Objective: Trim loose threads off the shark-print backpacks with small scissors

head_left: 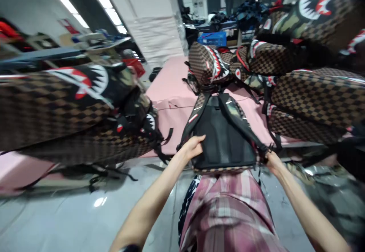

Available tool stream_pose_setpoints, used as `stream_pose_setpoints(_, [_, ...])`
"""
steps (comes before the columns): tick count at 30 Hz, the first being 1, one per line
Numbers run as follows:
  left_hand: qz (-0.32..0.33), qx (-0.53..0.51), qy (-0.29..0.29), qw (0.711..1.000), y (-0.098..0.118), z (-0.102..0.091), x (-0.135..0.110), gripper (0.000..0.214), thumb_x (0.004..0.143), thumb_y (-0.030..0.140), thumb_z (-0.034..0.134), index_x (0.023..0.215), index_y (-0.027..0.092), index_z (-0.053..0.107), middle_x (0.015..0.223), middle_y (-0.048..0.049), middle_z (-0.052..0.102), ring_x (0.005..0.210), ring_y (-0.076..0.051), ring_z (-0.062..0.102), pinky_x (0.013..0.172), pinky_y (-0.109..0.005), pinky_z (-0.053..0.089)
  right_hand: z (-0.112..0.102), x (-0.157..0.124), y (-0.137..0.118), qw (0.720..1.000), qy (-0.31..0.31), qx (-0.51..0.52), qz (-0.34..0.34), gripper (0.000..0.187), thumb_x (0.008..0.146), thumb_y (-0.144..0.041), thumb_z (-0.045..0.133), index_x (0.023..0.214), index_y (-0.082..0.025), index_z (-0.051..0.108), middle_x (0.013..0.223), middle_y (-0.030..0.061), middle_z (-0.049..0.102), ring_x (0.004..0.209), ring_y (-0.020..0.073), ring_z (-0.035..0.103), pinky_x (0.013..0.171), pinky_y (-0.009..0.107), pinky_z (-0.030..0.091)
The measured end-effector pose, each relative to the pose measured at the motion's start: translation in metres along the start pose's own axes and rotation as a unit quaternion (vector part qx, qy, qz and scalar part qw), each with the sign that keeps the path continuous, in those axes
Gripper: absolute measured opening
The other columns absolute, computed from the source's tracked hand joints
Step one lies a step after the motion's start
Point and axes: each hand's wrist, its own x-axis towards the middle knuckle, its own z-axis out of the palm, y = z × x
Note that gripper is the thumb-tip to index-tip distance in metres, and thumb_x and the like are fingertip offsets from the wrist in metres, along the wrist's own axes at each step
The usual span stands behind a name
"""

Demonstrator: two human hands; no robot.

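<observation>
A backpack point(224, 137) lies in front of me with its black padded back panel and shoulder straps facing up. Its sides have a brown check pattern, and its bottom edge is close to my body. My left hand point(194, 147) grips its left side, thumb on the panel and fingers hidden underneath. At the lower right corner, my right hand point(272, 160) is closed on the backpack's edge near the end of a strap; its fingers are partly hidden. Just beyond the top of this pack stands another checked backpack point(203, 65) with a shark-mouth print.
Checked backpacks point(319, 99) are piled on the right, and a stack of similar packs point(65, 111) lies on the left. A pink table point(171, 80) runs away from me towards a white pillar point(154, 23). Behind stands a blue crate point(212, 39).
</observation>
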Motion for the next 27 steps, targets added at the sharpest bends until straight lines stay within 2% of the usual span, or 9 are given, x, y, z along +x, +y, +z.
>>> stream_pose_setpoints(4, [0.056, 0.109, 0.037, 0.992, -0.022, -0.051, -0.009, 0.017, 0.081, 0.013, 0.053, 0.093, 0.013, 0.066, 0.091, -0.0094, 0.070, 0.092, -0.021, 0.065, 0.089, -0.033, 0.050, -0.009, -0.009, -0.012, 0.992, 0.117, -0.007, -0.054, 0.031, 0.064, -0.041, 0.068, 0.084, -0.018, 0.067, 0.088, 0.0059, 0.070, 0.075, 0.0184, 0.061, 0.064, 0.029, 0.049])
stream_pose_setpoints(6, [0.137, 0.246, 0.103, 0.954, -0.020, -0.069, -0.020, 0.022, 0.079, 0.023, 0.058, 0.098, 0.014, 0.065, 0.094, -0.0091, 0.069, 0.090, -0.023, 0.065, 0.088, -0.037, 0.049, -0.011, -0.025, -0.027, 0.979, 0.149, -0.069, -0.119, 0.031, 0.068, -0.044, 0.065, 0.086, -0.019, 0.068, 0.090, 0.0051, 0.069, 0.077, 0.0179, 0.060, 0.068, 0.029, 0.048])
stream_pose_setpoints(10, [0.322, 0.567, 0.296, 0.698, -0.010, -0.098, -0.034, 0.054, 0.068, 0.041, 0.067, 0.116, 0.017, 0.059, 0.113, -0.0147, 0.063, 0.107, -0.035, 0.056, 0.095, -0.046, 0.040, 0.011, -0.073, -0.050, 0.883, 0.049, -0.379, -0.272, 0.033, 0.070, -0.042, 0.069, 0.098, -0.024, 0.069, 0.106, 0.0055, 0.067, 0.094, 0.0239, 0.060, 0.080, 0.033, 0.046])
stream_pose_setpoints(12, [0.297, 0.642, 0.290, 0.645, -0.010, -0.113, -0.031, 0.059, 0.069, 0.047, 0.065, 0.119, 0.015, 0.057, 0.114, -0.0180, 0.062, 0.108, -0.038, 0.055, 0.092, -0.047, 0.042, 0.027, -0.088, -0.050, 0.823, 0.013, -0.500, -0.268, 0.045, 0.066, -0.033, 0.073, 0.109, -0.028, 0.065, 0.117, 0.0062, 0.062, 0.095, 0.0268, 0.061, 0.078, 0.034, 0.047])
stream_pose_setpoints(15, [0.229, 0.655, 0.260, 0.671, -0.011, -0.135, -0.017, 0.055, 0.073, 0.050, 0.058, 0.115, 0.015, 0.058, 0.109, -0.0181, 0.065, 0.102, -0.036, 0.059, 0.088, -0.044, 0.044, 0.039, -0.084, -0.043, 0.801, 0.039, -0.558, -0.211, 0.049, 0.068, -0.021, 0.067, 0.116, -0.027, 0.061, 0.107, 0.0094, 0.067, 0.085, 0.0280, 0.064, 0.070, 0.035, 0.047])
stream_pose_setpoints(17, [0.228, 0.617, 0.241, 0.713, -0.011, -0.147, -0.007, 0.057, 0.066, 0.048, 0.065, 0.111, 0.014, 0.060, 0.113, -0.0179, 0.063, 0.107, -0.036, 0.057, 0.093, -0.043, 0.041, 0.035, -0.068, -0.042, 0.859, 0.064, -0.470, -0.192, 0.041, 0.069, -0.025, 0.066, 0.111, -0.024, 0.064, 0.096, 0.0083, 0.070, 0.083, 0.0264, 0.064, 0.070, 0.034, 0.046])
stream_pose_setpoints(21, [0.179, 0.466, 0.182, 0.847, -0.005, -0.158, 0.003, 0.057, 0.055, 0.041, 0.075, 0.101, 0.011, 0.062, 0.098, -0.0126, 0.069, 0.094, -0.030, 0.063, 0.086, -0.041, 0.048, 0.016, -0.037, -0.058, 0.985, 0.052, -0.067, -0.148, 0.032, 0.069, -0.040, 0.066, 0.094, -0.020, 0.067, 0.090, 0.0053, 0.071, 0.050, 0.0095, 0.053, 0.050, 0.023, 0.044])
stream_pose_setpoints(24, [0.158, 0.353, 0.219, 0.896, 0.005, -0.155, 0.002, 0.039, 0.059, 0.029, 0.076, 0.093, 0.013, 0.065, 0.079, -0.0057, 0.070, 0.074, -0.023, 0.067, 0.081, -0.038, 0.052, 0.013, -0.029, -0.070, 0.990, -0.025, 0.097, -0.102, 0.028, 0.066, -0.037, 0.068, 0.088, -0.019, 0.067, 0.093, 0.0056, 0.071, 0.034, 0.0004, 0.024, 0.034, 0.017, 0.030])
stream_pose_setpoints(27, [0.207, 0.233, 0.270, 0.911, 0.019, -0.139, -0.004, 0.015, 0.070, 0.015, 0.067, 0.085, 0.015, 0.066, 0.076, -0.0027, 0.070, 0.078, -0.020, 0.067, 0.085, -0.035, 0.052, 0.021, -0.030, -0.073, 0.986, -0.053, 0.138, -0.076, 0.024, 0.067, -0.035, 0.068, 0.085, -0.020, 0.066, 0.097, 0.0063, 0.071, 0.034, -0.0002, 0.018, 0.032, 0.015, 0.027])
